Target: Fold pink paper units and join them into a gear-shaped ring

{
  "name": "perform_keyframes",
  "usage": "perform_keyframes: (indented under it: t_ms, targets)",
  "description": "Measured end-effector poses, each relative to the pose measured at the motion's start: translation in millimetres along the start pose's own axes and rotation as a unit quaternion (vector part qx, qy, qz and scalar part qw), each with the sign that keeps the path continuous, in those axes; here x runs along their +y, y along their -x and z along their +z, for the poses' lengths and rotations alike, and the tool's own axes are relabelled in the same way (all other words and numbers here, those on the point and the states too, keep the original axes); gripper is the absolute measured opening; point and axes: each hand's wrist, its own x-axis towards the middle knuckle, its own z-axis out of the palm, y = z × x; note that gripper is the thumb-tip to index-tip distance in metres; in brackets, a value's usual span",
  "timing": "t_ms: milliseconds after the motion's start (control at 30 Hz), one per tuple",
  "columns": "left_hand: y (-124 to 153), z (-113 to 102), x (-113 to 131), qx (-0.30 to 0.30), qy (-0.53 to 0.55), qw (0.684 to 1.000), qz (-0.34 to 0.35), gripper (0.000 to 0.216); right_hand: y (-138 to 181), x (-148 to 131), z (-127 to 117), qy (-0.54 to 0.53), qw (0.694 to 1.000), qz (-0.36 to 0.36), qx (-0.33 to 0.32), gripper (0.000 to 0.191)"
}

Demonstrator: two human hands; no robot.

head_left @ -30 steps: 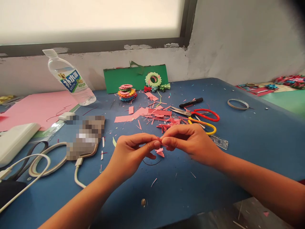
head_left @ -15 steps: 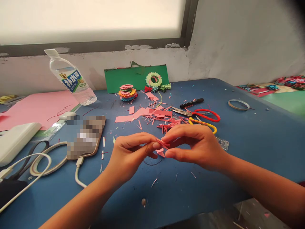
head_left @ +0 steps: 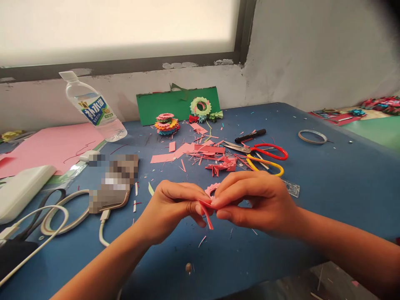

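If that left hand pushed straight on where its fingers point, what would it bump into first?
Probably the bare right hand, just past the folded pink paper strip between the two, though depth is unclear.

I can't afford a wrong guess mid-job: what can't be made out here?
In the head view:
Pink strip: any part behind the left hand and right hand.
Pink scalloped ring: lower part, behind both hands.
Phone: surface, pixelated.
White box: left end, cut off by the picture's edge.

The one head-worn camera looks forward and down from close behind the bare left hand and bare right hand, across a flat blue table toward a dark-framed window.
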Motion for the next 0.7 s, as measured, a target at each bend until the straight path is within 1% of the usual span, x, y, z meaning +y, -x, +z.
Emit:
perform_keyframes:
  t_ms: [133, 267, 300, 367, 433, 500, 567, 633, 700]
  targets:
    - [0.6, 2.4, 1.8, -0.012, 0.040, 0.999, 0.004, 0.009, 0.2, -0.1, 0.2, -0.006, 1.000, -0.006, -0.006, 0.012]
    - [0.3, 4.6, 3.5, 0.006, 0.040, 0.999, 0.002, 0.011, -0.9, 0.1, -0.8, -0.028, 0.999, 0.008, -0.015, 0.010]
    - [0.0, 4.8, 3.8, 0.012, 0.026, 1.000, 0.005, 0.011, -1.4, 0.7, -1.2, -0.040, 0.999, 0.025, -0.015, 0.008]
    - [-0.6, 4.8, 4.4, 0.028, -0.023, 0.999, 0.018, 0.008, -2.6, 3.0, -1.9, -0.072, 0.994, 0.085, -0.008, 0.007]
    - [-1.2, 4.8, 4.6, 0.049, -0.083, 0.995, 0.034, 0.005, -3.9, 6.8, -2.2, -0.104, 0.982, 0.160, -0.003, 0.013]
    - [-1.7, 5.1, 4.1, 0.077, -0.121, 0.989, 0.044, 0.004, -5.3, 11.2, -2.2, -0.125, 0.969, 0.212, -0.011, 0.020]
    - [-2.4, 5.5, 2.7, 0.105, -0.133, 0.984, 0.050, 0.006, -6.5, 15.1, -2.5, -0.128, 0.965, 0.229, -0.026, 0.023]
    - [-3.4, 5.2, 0.8, 0.122, -0.149, 0.980, 0.057, 0.008, -7.4, 18.1, -3.4, -0.112, 0.966, 0.228, -0.037, 0.022]
    - [-4.9, 3.6, -1.1, 0.133, -0.194, 0.970, 0.062, 0.010, -8.1, 20.2, -4.7, -0.086, 0.969, 0.227, -0.031, 0.025]
